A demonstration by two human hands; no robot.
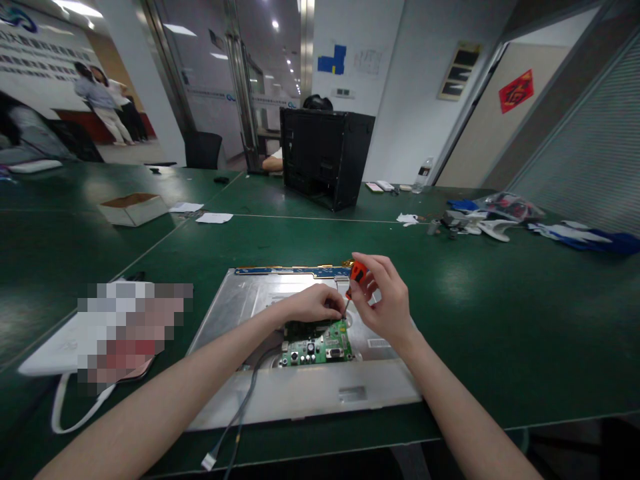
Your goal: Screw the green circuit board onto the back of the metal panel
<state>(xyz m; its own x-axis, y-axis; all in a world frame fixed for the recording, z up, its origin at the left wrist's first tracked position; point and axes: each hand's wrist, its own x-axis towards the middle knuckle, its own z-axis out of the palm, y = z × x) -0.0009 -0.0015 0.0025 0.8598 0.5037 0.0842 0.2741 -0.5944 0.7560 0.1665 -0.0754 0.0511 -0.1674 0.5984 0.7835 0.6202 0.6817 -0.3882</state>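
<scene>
A silver metal panel (pixel 360 387) lies on the green table, with a green circuit board (pixel 320 347) at its middle and a blue strip board (pixel 285 271) along its far edge. My right hand (pixel 383 297) grips a red and black screwdriver (pixel 357 273), its shaft pointing down at the board's upper right corner. Close beside the tip is my left hand (pixel 317 303), fingers curled together over the board's far edge; whatever they pinch is hidden. Dark cables (pixel 250 393) run from the board over the panel's near edge to a white connector (pixel 209 461).
Left of the panel are a white device (pixel 55 350) and a blurred-out object. Farther back stand an open box (pixel 134 210), a black case (pixel 320 150) and a bottle (pixel 423 175). Bags and gloves (pixel 585 233) lie at the right. People are in the background.
</scene>
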